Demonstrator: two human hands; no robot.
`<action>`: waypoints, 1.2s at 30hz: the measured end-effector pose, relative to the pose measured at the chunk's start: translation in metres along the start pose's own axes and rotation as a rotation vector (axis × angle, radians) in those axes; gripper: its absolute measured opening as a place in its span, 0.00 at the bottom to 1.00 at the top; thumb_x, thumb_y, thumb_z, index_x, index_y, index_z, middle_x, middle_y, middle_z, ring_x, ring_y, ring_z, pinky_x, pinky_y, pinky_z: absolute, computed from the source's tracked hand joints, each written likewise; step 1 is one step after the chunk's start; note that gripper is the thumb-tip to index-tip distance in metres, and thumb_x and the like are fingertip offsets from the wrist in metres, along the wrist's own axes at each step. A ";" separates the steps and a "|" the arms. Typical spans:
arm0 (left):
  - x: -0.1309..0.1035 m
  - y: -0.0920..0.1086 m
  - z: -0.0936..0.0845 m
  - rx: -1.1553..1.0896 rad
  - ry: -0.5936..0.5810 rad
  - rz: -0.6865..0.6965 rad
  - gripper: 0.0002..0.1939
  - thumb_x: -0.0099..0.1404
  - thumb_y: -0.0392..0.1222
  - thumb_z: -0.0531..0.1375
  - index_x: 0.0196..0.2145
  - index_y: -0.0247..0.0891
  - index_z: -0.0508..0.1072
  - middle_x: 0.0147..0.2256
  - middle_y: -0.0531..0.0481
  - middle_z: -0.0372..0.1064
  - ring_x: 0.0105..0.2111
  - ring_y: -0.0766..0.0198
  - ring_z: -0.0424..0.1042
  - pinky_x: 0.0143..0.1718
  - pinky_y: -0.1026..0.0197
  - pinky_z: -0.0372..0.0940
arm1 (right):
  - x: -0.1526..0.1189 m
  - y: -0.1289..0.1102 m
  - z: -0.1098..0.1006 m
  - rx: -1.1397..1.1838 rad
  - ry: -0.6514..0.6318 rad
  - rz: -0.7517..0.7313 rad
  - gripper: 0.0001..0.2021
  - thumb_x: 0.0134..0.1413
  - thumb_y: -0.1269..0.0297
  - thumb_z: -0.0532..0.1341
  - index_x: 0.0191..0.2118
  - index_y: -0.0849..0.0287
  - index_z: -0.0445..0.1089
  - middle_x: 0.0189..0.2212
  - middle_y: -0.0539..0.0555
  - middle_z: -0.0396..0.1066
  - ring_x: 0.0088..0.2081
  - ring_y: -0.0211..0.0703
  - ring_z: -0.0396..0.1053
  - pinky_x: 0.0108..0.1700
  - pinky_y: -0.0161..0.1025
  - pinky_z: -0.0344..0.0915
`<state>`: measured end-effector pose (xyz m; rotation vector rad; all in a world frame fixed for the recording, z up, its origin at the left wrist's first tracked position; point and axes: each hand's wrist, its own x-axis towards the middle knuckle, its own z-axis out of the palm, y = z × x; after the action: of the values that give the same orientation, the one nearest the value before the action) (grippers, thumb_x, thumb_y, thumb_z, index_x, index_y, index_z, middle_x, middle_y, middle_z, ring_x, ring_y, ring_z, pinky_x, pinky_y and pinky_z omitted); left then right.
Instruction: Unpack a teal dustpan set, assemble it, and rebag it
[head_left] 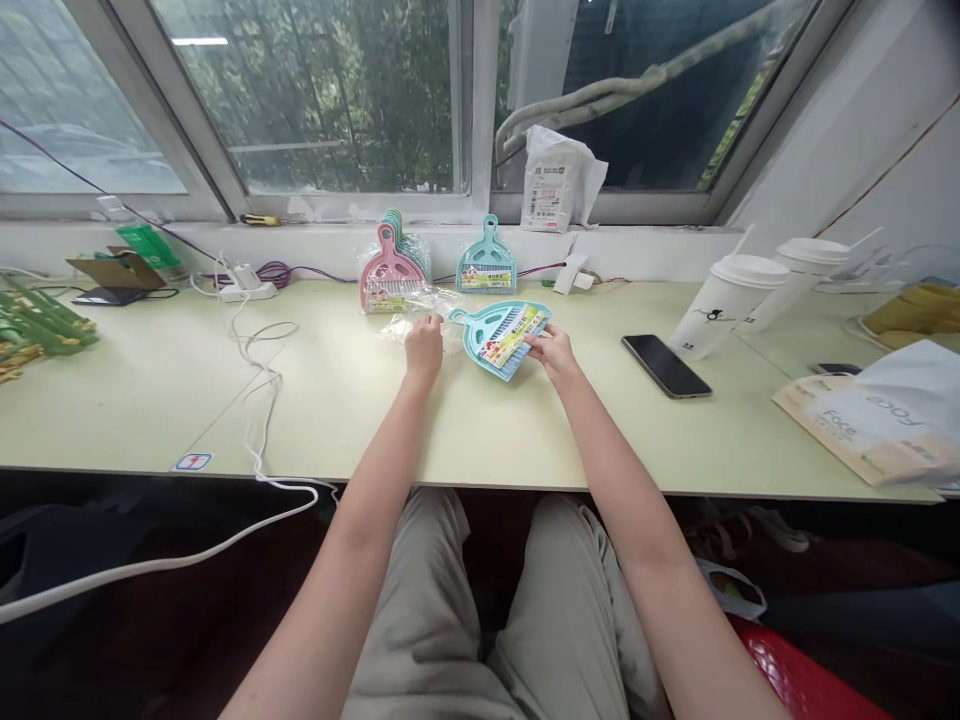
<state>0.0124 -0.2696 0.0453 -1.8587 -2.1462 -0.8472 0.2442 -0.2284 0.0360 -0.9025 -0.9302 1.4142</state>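
A teal dustpan-and-brush set (501, 340) is gripped at its edge by the right hand (553, 354). A clear plastic wrapper (420, 306) is pinched closed by the left hand (424, 347), just left of that grip. Bagging seems in hand; the wrapper's mouth must be opened.

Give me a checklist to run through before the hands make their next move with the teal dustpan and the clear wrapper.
1. Right hand grips the teal plastic mini dustpan set at its lower edge: ok.
2. Left hand rests on the clear crinkled plastic wrapper: ok.
3. Wrapper mouth open: cannot tell.
4. Black smartphone lies apart from the dustpan, to the right: ok.
5. White lidded paper cups stand upright beyond the phone: ok.
6. White cable lies left of the left hand, not touching it: ok.
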 end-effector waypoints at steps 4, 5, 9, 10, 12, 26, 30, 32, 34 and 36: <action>-0.006 0.009 -0.005 -0.101 0.010 0.084 0.23 0.66 0.29 0.44 0.53 0.41 0.68 0.49 0.41 0.66 0.52 0.53 0.63 0.48 0.57 0.61 | -0.003 0.004 0.007 0.021 -0.088 0.004 0.15 0.42 0.81 0.66 0.36 0.60 0.68 0.27 0.50 0.76 0.30 0.41 0.76 0.40 0.44 0.77; -0.007 0.012 -0.007 -0.152 0.014 0.103 0.23 0.66 0.30 0.45 0.55 0.42 0.66 0.50 0.42 0.66 0.53 0.54 0.63 0.48 0.58 0.61 | -0.004 0.005 0.009 0.029 -0.083 0.003 0.15 0.42 0.81 0.66 0.36 0.60 0.68 0.27 0.50 0.76 0.30 0.41 0.76 0.40 0.44 0.77; -0.015 0.027 -0.014 -0.372 0.027 0.175 0.20 0.68 0.38 0.49 0.57 0.45 0.64 0.52 0.45 0.65 0.55 0.55 0.62 0.53 0.58 0.59 | -0.004 0.004 0.011 0.090 -0.021 -0.039 0.14 0.42 0.79 0.66 0.35 0.60 0.67 0.28 0.50 0.76 0.33 0.42 0.76 0.43 0.45 0.76; -0.016 0.030 -0.016 -0.404 0.047 0.175 0.20 0.68 0.41 0.50 0.57 0.44 0.64 0.54 0.44 0.64 0.57 0.54 0.60 0.55 0.57 0.57 | -0.004 0.004 0.011 0.108 -0.018 -0.055 0.13 0.42 0.79 0.66 0.35 0.60 0.68 0.28 0.50 0.76 0.34 0.42 0.76 0.44 0.45 0.75; -0.017 0.032 -0.021 -0.423 0.140 0.076 0.23 0.67 0.46 0.54 0.59 0.42 0.62 0.58 0.41 0.60 0.62 0.50 0.53 0.60 0.52 0.52 | -0.005 0.002 0.010 0.147 -0.022 -0.093 0.11 0.42 0.77 0.66 0.34 0.60 0.68 0.29 0.51 0.76 0.37 0.42 0.76 0.46 0.44 0.75; 0.015 -0.003 -0.005 -1.548 0.090 -0.359 0.24 0.66 0.52 0.53 0.57 0.41 0.61 0.52 0.42 0.68 0.50 0.60 0.71 0.50 0.57 0.66 | -0.008 -0.002 0.011 0.080 -0.098 -0.121 0.13 0.38 0.72 0.71 0.34 0.60 0.70 0.29 0.51 0.77 0.34 0.41 0.76 0.43 0.43 0.75; 0.013 -0.001 -0.008 -1.625 0.032 -0.320 0.22 0.59 0.45 0.61 0.52 0.42 0.67 0.47 0.46 0.72 0.48 0.58 0.72 0.50 0.55 0.66 | -0.008 -0.003 0.010 0.027 -0.210 -0.069 0.14 0.38 0.72 0.71 0.35 0.60 0.71 0.30 0.52 0.77 0.33 0.41 0.76 0.42 0.43 0.75; 0.013 0.000 -0.009 -1.649 -0.004 -0.306 0.23 0.59 0.44 0.60 0.52 0.43 0.66 0.47 0.47 0.72 0.49 0.59 0.72 0.50 0.56 0.66 | -0.008 -0.001 0.011 0.040 -0.204 -0.065 0.14 0.38 0.73 0.71 0.34 0.60 0.71 0.32 0.52 0.78 0.33 0.40 0.76 0.42 0.43 0.75; 0.013 0.005 -0.009 -1.681 -0.031 -0.261 0.23 0.60 0.43 0.59 0.53 0.43 0.65 0.49 0.47 0.71 0.51 0.59 0.70 0.51 0.56 0.65 | -0.009 0.001 0.014 0.071 -0.153 -0.066 0.13 0.39 0.74 0.70 0.34 0.60 0.71 0.31 0.51 0.77 0.33 0.39 0.76 0.43 0.42 0.75; 0.010 0.012 -0.006 -1.694 -0.062 -0.259 0.22 0.60 0.42 0.59 0.53 0.42 0.65 0.51 0.47 0.70 0.52 0.59 0.69 0.52 0.56 0.65 | -0.011 0.004 0.019 0.119 -0.091 -0.076 0.12 0.40 0.75 0.69 0.33 0.60 0.70 0.30 0.50 0.77 0.33 0.39 0.76 0.45 0.41 0.75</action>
<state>0.0206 -0.2632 0.0591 -1.8508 -1.5387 -3.3183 0.2259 -0.2403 0.0395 -0.7125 -0.9286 1.4383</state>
